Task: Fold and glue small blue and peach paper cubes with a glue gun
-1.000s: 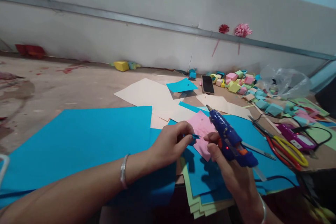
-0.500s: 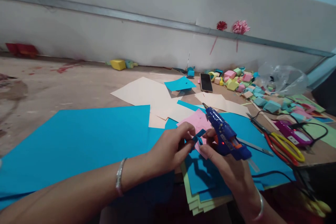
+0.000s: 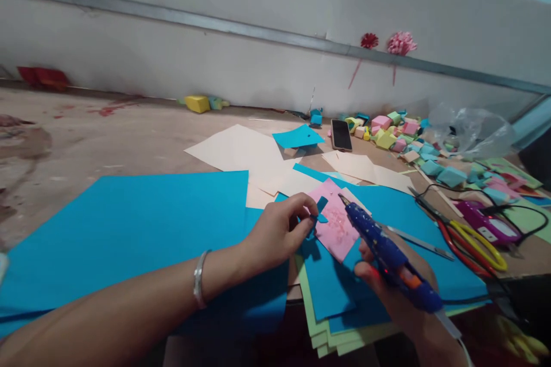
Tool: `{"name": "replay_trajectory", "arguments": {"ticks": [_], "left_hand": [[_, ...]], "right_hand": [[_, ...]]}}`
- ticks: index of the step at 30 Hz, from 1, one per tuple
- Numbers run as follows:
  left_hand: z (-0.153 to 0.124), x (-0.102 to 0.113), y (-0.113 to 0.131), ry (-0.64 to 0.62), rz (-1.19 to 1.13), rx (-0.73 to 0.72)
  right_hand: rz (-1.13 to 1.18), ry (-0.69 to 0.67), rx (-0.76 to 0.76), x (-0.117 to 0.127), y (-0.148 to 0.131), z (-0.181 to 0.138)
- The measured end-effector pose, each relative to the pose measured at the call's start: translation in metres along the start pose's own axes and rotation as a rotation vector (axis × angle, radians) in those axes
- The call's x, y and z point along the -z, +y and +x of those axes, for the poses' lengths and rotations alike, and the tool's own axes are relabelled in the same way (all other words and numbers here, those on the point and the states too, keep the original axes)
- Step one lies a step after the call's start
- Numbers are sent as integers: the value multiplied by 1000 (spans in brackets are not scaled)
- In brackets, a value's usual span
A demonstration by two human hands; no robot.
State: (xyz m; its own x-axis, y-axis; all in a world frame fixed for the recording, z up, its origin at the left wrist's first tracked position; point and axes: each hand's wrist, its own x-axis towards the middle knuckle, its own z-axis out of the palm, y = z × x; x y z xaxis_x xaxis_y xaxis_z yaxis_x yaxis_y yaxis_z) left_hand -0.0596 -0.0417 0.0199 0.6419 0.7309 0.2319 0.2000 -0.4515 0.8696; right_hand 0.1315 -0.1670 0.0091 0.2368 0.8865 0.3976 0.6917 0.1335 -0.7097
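Note:
Between the thumb and fingers of my left hand (image 3: pixel 286 229) is a small folded piece of blue paper (image 3: pixel 321 211), its flaps sticking out to the right. My right hand (image 3: pixel 394 287) is wrapped round a blue glue gun (image 3: pixel 383 241), whose nozzle points up and left, apart from the paper piece. Under the nozzle lies a pink paper square (image 3: pixel 333 223) with shiny glue smears on it. It rests on stacked blue sheets (image 3: pixel 327 292) with pale green sheets beneath.
Large blue sheet (image 3: pixel 172 223) at left; cream sheets (image 3: pixel 241 149) behind. At right lie scissors (image 3: pixel 473 246), a steel blade-like strip (image 3: pixel 422 243) and a purple power box (image 3: pixel 486 221) with cables. Further back are a phone (image 3: pixel 341 135), many paper boxes (image 3: pixel 387 137) and a plastic bag (image 3: pixel 469 129).
My right hand has drawn away from the blue paper piece, down and right, with the glue gun. More of the pink square shows. My left hand has barely moved.

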Motion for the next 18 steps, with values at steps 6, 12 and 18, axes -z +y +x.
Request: {"name": "replay_trajectory", "arguments": {"ticks": [6,12,18], "left_hand": [[-2,0,0,3,68,-50],[-4,0,-1,-32,163,-126],[-5,1,-1,-61,196,-174]], "right_hand": [[-177,-77,73,5,2,-6],[-233,-136,105,6,3,-6],[-210,-129,110,6,3,-6]]}}
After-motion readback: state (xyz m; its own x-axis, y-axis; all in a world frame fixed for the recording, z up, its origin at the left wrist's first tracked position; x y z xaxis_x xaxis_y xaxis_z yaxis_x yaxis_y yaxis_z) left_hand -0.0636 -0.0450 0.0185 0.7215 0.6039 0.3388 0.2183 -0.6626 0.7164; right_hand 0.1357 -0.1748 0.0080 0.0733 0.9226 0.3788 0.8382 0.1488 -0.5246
